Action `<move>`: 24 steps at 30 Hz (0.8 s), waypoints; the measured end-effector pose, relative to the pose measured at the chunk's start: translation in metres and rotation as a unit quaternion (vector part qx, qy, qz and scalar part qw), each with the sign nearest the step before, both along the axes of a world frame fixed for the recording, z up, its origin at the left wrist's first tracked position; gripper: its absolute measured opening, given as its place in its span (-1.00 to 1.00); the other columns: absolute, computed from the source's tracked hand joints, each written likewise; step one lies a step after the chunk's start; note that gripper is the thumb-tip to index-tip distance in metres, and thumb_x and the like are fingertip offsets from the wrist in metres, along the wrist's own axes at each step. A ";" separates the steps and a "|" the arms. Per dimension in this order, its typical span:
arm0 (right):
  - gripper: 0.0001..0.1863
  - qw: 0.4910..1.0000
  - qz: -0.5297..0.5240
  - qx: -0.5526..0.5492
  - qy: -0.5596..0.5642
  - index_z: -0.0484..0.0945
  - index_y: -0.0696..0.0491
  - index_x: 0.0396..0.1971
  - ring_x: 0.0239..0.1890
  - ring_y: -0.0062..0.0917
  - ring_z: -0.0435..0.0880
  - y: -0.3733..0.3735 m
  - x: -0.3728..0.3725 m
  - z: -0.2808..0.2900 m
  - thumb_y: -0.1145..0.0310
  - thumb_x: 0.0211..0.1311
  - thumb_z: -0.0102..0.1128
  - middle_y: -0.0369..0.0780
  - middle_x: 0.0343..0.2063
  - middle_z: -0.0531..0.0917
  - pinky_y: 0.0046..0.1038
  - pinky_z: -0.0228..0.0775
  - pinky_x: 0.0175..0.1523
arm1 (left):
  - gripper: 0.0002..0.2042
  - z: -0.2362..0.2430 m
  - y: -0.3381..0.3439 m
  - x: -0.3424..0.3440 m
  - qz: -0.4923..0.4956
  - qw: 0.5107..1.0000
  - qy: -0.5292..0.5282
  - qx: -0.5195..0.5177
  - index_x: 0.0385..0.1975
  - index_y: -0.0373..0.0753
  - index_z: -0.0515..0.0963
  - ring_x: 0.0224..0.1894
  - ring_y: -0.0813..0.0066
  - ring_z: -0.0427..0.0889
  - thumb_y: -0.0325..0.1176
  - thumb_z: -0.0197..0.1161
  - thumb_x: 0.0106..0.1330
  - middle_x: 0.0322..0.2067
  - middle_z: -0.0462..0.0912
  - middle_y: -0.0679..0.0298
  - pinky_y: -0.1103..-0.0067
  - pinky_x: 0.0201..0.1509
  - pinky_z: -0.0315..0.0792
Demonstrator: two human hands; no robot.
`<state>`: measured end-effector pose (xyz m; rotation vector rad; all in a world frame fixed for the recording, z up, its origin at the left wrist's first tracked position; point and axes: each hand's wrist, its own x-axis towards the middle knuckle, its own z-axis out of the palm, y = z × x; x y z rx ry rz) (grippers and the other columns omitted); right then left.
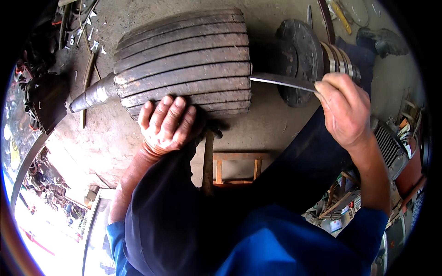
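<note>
A large slotted motor rotor [184,55] lies across in front of me, with long dark grooves along its drum. Its shaft [94,97] sticks out to the left. On the right are a dark round disc [306,50] and metal slip rings [340,62]. My left hand [166,124] rests on the drum's lower left edge, fingers laid over the surface, gripping nothing. Pinched in my right hand [345,108] is a thin flat metal blade [283,82]. Its far end meets the drum's right end face at a groove; whether it goes inside is hidden.
A wooden handle [208,161] with a dark head stands between my legs, below the drum. Behind it is a small wooden frame [237,156]. Scraps and cables lie on the concrete floor [276,131] at far left; a yellow-handled tool [340,17] lies at far right.
</note>
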<state>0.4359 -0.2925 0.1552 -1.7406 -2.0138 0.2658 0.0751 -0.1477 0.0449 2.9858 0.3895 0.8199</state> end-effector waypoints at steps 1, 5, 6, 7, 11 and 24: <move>-0.77 1.000 0.002 -0.010 -0.008 0.63 0.24 -0.26 -0.45 -0.33 0.68 0.001 0.000 0.002 0.66 0.02 0.38 -0.14 -0.36 0.60 -0.40 0.53 -0.42 | -0.66 0.001 -0.001 -0.003 0.001 1.000 0.004 -0.002 0.00 0.03 0.70 0.28 0.19 0.59 -0.09 0.43 0.25 0.18 0.67 0.24 0.05 0.51 0.16; -0.69 0.999 0.000 -0.031 -0.024 0.63 0.27 -0.20 -0.43 -0.27 0.68 -0.008 0.009 0.018 0.69 -0.02 0.42 -0.07 -0.34 0.62 -0.38 0.55 -0.38 | -0.75 0.003 -0.007 -0.008 -0.008 1.000 0.021 -0.001 -0.02 0.10 0.74 0.28 0.29 0.60 -0.17 0.37 0.32 0.19 0.68 0.32 0.09 0.51 0.18; -0.69 0.999 -0.005 -0.025 -0.021 0.63 0.27 -0.20 -0.44 -0.30 0.69 -0.012 0.009 0.021 0.69 -0.01 0.42 -0.08 -0.34 0.63 -0.37 0.56 -0.39 | -0.75 0.003 -0.009 -0.009 -0.010 1.000 0.027 0.000 -0.02 0.12 0.75 0.28 0.32 0.61 -0.17 0.35 0.33 0.19 0.68 0.34 0.10 0.51 0.18; -0.69 0.999 -0.006 -0.027 -0.018 0.63 0.27 -0.20 -0.45 -0.31 0.68 -0.011 0.006 0.024 0.68 -0.02 0.43 -0.08 -0.34 0.63 -0.37 0.55 -0.40 | -0.76 0.004 -0.012 -0.009 -0.011 0.999 0.034 0.001 -0.02 0.14 0.76 0.28 0.35 0.61 -0.18 0.33 0.35 0.19 0.68 0.36 0.11 0.51 0.19; -0.69 0.999 -0.001 -0.040 -0.019 0.64 0.26 -0.21 -0.45 -0.30 0.68 0.004 -0.007 0.028 0.67 -0.03 0.46 -0.09 -0.36 0.62 -0.36 0.53 -0.42 | -0.74 0.001 -0.014 -0.011 -0.025 0.999 0.038 0.009 0.03 0.16 0.75 0.32 0.38 0.58 -0.16 0.26 0.41 0.24 0.64 0.38 0.16 0.53 0.19; -0.73 0.992 0.051 -0.099 -0.055 0.65 0.25 -0.20 -0.45 -0.34 0.67 0.030 -0.046 0.025 0.64 0.02 0.40 -0.16 -0.36 0.62 -0.39 0.54 -0.42 | -0.67 0.003 -0.023 -0.013 -0.047 0.998 0.041 0.004 0.13 0.15 0.68 0.34 0.55 0.54 -0.18 0.22 0.40 0.28 0.54 0.47 0.33 0.48 0.25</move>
